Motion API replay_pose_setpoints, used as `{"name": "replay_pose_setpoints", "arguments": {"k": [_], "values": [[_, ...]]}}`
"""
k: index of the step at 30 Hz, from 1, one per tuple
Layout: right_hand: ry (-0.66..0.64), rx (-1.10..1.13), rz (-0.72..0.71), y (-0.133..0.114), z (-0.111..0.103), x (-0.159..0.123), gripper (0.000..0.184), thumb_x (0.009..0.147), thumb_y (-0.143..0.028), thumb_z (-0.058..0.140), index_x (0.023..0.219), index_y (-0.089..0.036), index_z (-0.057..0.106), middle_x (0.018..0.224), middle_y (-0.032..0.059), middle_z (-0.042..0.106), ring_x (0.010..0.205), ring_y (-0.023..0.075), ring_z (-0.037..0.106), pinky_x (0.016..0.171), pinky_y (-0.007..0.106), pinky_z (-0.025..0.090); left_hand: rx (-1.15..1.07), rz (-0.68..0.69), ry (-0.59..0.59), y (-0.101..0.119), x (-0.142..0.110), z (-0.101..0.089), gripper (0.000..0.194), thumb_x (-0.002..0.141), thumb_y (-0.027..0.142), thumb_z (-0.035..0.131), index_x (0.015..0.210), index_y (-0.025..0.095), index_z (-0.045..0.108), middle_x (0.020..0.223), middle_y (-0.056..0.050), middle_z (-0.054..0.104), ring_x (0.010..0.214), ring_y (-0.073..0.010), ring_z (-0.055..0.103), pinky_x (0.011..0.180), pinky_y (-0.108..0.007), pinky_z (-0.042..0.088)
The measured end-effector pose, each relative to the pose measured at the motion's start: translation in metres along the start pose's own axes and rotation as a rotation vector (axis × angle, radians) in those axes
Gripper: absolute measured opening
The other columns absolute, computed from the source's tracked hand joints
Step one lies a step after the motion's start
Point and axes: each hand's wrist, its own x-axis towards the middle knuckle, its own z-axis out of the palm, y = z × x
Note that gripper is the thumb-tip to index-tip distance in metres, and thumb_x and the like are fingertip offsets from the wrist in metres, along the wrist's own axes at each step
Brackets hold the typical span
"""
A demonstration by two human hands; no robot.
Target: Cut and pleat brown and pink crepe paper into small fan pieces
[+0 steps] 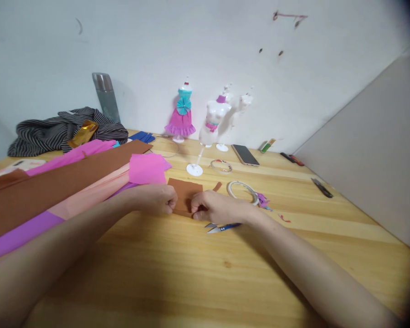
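A small rectangle of brown crepe paper (184, 191) lies on the wooden table in front of me, with a narrow fold along its near edge. My left hand (157, 198) is closed at its near left corner, and my right hand (213, 205) pinches the near right corner. Curled fingers partly hide both corners. Under my right wrist are small blue-handled snips (223, 228), their blades pointing left. A thin brown scrap (217, 187) sits just beyond my right hand, beside a roll of white tape (230, 187).
Stacked crepe paper strips (89, 175) cover the left side, near striped cloth (41, 132) and a bottle (106, 98). Mini dress forms stand at the back, one in a pink skirt (182, 120), one mostly bare (213, 118). A phone (246, 155) and a dark cutter (321, 187) lie right.
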Motion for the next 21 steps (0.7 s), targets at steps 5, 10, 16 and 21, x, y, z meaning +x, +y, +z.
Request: {"name": "replay_pose_setpoints", "arguments": {"k": [5,10,16,21], "values": [[-0.006,0.015,0.006,-0.001,-0.002,0.000,0.013,0.074,-0.007,0.053,0.071,-0.013,0.065,0.067,-0.0002,0.061,0.058,0.0082,0.047,0.056,0.020,0.033,0.005,-0.011,0.021,-0.002,0.002,0.001,0.009,0.066,0.012,0.048,0.064,0.016,0.056,0.068,0.001,0.061,0.059,-0.0104,0.051,0.052,-0.021,0.034],[0.003,-0.037,0.099,-0.006,-0.002,-0.002,0.009,0.072,-0.013,0.056,0.067,-0.014,0.064,0.062,-0.0021,0.057,0.055,0.0079,0.045,0.053,0.021,0.031,0.003,-0.054,0.016,-0.002,0.002,0.002,0.008,0.065,0.014,0.047,0.062,0.016,0.054,0.067,0.000,0.061,0.060,-0.0116,0.052,0.051,-0.022,0.032],[0.004,-0.083,0.176,-0.010,0.000,-0.003,0.007,0.071,-0.017,0.056,0.067,-0.016,0.062,0.063,-0.0023,0.056,0.053,0.0082,0.044,0.050,0.022,0.028,0.003,-0.097,0.011,-0.003,0.001,0.003,0.006,0.066,0.019,0.049,0.061,0.017,0.052,0.066,0.000,0.060,0.058,-0.0120,0.050,0.048,-0.024,0.027],[-0.006,-0.132,0.261,-0.018,-0.002,-0.004,0.003,0.069,-0.018,0.060,0.067,-0.017,0.061,0.065,-0.0011,0.058,0.054,0.0092,0.046,0.049,0.023,0.026,0.072,-0.125,0.004,0.001,0.001,0.001,0.010,0.067,0.023,0.049,0.059,0.017,0.049,0.063,-0.001,0.058,0.054,-0.0114,0.047,0.047,-0.025,0.025]]}}
